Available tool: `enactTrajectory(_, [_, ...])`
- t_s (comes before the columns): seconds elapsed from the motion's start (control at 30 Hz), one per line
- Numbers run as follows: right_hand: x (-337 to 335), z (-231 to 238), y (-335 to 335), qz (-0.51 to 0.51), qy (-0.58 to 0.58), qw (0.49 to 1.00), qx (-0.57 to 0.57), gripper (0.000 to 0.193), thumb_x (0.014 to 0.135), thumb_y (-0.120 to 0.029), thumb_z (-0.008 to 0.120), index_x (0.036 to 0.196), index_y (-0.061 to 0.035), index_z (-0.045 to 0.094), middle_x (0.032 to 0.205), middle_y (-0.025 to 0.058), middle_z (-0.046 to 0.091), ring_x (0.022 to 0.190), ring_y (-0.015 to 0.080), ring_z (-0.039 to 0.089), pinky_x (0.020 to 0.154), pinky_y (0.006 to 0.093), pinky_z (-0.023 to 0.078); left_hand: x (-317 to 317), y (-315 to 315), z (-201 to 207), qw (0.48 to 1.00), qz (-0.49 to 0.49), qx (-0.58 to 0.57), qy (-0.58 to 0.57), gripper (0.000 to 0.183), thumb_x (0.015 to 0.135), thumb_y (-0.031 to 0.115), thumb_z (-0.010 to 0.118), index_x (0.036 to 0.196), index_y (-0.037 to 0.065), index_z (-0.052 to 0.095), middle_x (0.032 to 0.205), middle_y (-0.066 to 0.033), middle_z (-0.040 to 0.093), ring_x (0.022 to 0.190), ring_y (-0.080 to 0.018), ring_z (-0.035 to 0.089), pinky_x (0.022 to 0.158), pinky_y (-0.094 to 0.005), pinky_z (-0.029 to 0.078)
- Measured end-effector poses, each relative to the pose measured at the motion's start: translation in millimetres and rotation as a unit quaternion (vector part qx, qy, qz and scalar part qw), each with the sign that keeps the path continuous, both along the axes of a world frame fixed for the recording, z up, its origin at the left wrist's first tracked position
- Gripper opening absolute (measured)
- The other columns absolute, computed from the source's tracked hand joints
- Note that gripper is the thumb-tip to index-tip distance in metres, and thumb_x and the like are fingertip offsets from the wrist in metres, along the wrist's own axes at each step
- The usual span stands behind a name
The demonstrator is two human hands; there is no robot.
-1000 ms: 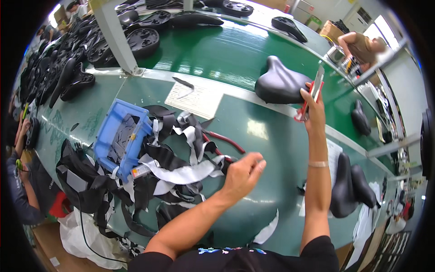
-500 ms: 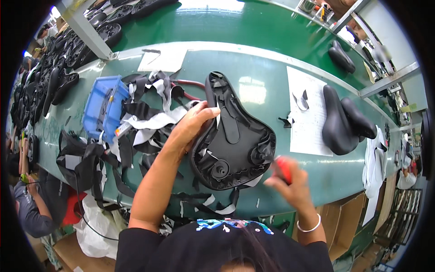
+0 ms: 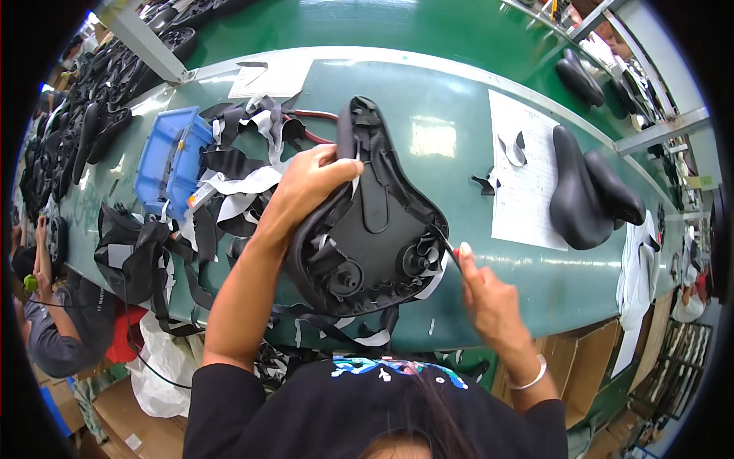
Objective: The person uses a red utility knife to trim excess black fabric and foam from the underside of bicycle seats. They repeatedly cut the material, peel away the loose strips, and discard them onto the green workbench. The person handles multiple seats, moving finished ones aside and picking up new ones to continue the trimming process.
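Overall, head view: one view was supplied; every line below was read from it.
Workpiece: a black bicycle saddle was held upside down, its moulded underside facing the camera, above the near edge of the green workbench.
Left hand: the left hand was closed over the saddle's left rim, thumb on the underside, fingers wrapped behind.
Right hand: the right hand was closed around a red-handled tool; its thin dark tip met the saddle's right rear rim, beside the loose white-backed cover edge.
Tool type: blade or pick could not be told at this size.
Step judged: trimming or tucking the cover margin along the rim, apparently.
Recommended grip: keep the holding fingers on the rim opposite the tip, well clear of its path.
Recommended stroke: short strokes following the rim, tip angled away from the body, would likely give a cleaner edge.
Risk: a slip could score the shell or reach the holding hand.
Surroundings: black and white offcuts lay beside a blue bin; a finished saddle rested upright on a paper sheet.
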State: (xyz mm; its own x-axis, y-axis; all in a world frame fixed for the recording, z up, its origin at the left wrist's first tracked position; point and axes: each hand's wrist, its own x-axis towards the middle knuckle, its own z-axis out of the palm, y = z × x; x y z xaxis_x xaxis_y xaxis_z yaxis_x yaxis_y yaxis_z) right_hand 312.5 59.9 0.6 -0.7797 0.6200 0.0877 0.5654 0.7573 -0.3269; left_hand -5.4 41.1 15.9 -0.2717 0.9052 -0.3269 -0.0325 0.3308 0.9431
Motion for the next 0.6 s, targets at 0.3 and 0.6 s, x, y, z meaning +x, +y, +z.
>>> enactTrajectory(0.3, [10.2,17.3,-72.0,-0.158,0.073,0.947,-0.270,0.053,0.086,-0.007,0.058,0.136,-0.0052,0.039,0.099,0.0223,0.064,0.081,0.0443,0.062,0.068,0.0427,0.053,33.4,-77.6,-6.3,0.977,0.197,0.063,-0.046,0.042,0.079,0.028,0.061,0.105,-0.005,0.056,0.084,-0.0019,0.055,0.076,-0.0072,0.047,0.067,-0.0225,0.040])
enactTrajectory(0.6, [-81.1,12.9,14.8,-0.129,0.294,0.940,-0.113,0.052,0.080,-0.010,0.067,0.128,-0.0059,0.047,0.088,0.0056,0.061,0.062,0.0097,0.056,0.055,0.0234,0.049,58.2,-111.3,-9.6,0.951,0.276,0.139,-0.021,0.044,0.082,0.015,0.061,0.119,-0.003,0.044,0.101,-0.0062,0.052,0.092,-0.0120,0.049,0.080,-0.0262,0.041])
